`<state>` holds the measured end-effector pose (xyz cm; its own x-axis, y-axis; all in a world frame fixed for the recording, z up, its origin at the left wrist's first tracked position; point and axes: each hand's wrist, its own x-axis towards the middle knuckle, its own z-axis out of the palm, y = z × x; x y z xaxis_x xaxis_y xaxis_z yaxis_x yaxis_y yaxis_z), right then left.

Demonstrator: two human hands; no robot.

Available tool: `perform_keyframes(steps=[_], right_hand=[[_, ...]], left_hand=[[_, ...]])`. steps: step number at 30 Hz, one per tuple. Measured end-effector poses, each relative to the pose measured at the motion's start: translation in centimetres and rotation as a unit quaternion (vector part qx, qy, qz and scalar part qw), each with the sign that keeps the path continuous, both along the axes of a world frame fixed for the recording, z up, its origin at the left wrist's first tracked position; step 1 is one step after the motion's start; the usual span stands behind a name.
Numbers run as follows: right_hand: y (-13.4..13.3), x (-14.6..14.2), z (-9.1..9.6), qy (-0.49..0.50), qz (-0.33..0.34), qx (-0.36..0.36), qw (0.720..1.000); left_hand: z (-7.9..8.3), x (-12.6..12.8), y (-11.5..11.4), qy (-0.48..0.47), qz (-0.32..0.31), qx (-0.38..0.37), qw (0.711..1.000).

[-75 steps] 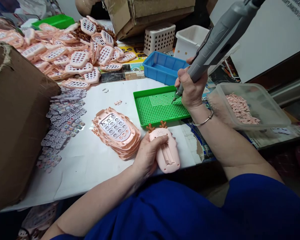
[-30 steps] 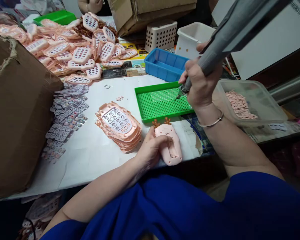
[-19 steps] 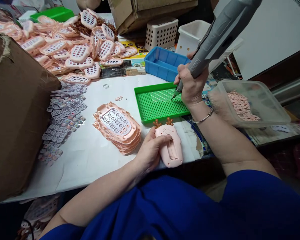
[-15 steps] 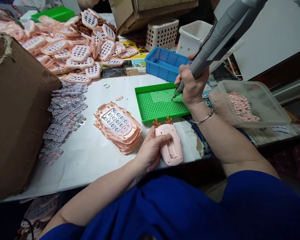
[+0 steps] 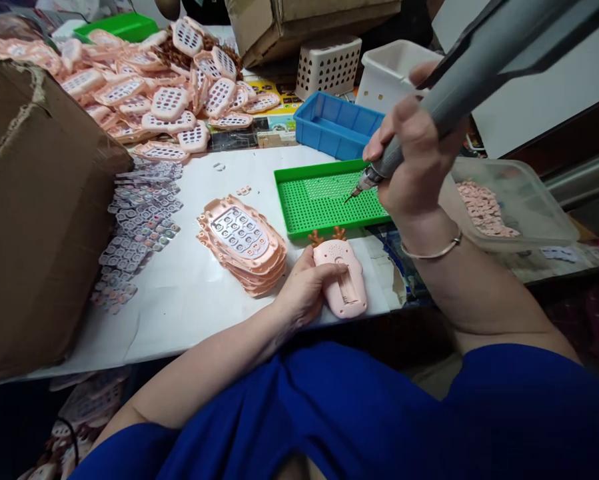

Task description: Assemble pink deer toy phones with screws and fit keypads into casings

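Note:
My left hand is closed on a pink toy phone with brown antlers, its back facing up. The thumb lies by the uncovered battery compartment, and small holes show near the corners. In my right hand is a grey electric screwdriver, fingers wrapped round its body. The thin bit points down and left over a green perforated tray, above the toy phone and apart from it. Left of the toy, a stack of pink phone shells has a keypad panel with round keys on top.
Many pink shells are heaped at the back left. Printed key pieces lie beside a cardboard box. Behind the green tray are a blue bin and a white basket. A clear tub holds small pink parts.
My right hand and the screwdriver have come nearer to me and a little to the right. The toy phone stays in my left hand. The whole view has shifted slightly.

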<state>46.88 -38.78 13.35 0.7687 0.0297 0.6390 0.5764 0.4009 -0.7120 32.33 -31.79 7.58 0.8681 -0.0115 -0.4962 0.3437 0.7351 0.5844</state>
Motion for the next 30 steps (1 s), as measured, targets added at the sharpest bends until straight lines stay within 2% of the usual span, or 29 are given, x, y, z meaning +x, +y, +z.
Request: perform_keyframes(steps=[4,8,12,18,21,25,28,30], right_hand=[[-0.3,-5.0,1.2,0.037,0.098,-0.017,0.994],[-0.2,-7.3,0.7,0.042,0.132,-0.035,0.990],[0.1,-7.4,-0.1,0.056,0.133,-0.025,0.989],[0.0,-7.1,-1.6,0.069,0.140,-0.086,0.984],[0.1,-7.3,-2.6,0.046,0.173,-0.070,0.981],[0.4,-7.3,-3.7,0.031,0.165,-0.046,0.985],[0.3,-7.0,-3.6,0.041,0.186,-0.041,0.981],[0.1,-6.5,-2.8,0.047,0.221,-0.053,0.973]], left_hand=[[-0.2,0.0,0.0,-0.014,0.000,0.006,1.000],[-0.2,0.0,-0.1,-0.039,0.007,-0.003,0.999],[-0.1,-0.1,-0.1,-0.042,0.003,-0.012,0.999],[-0.3,-0.1,-0.2,-0.038,0.007,-0.005,0.999],[-0.4,-0.1,-0.2,-0.040,0.015,-0.003,0.999],[-0.4,-0.1,-0.2,-0.044,0.017,-0.001,0.999],[-0.3,0.0,-0.2,-0.042,0.011,0.009,0.999],[-0.3,0.0,-0.2,-0.038,0.004,0.014,0.999]])
